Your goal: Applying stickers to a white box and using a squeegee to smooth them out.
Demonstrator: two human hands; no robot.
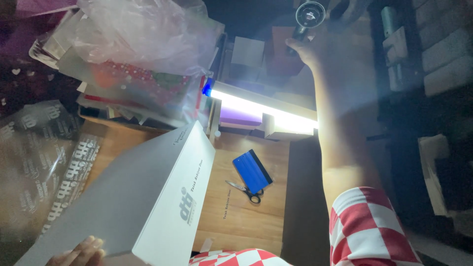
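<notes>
Nearest, my left grip (81, 250) curls fingers under the grey box (133, 197) over the bench (246, 216); right grip (303, 49) wraps closed around a black lamp (309, 15).

Scissors (245, 190) beside squeegee (252, 171) on table (241, 216)
</notes>
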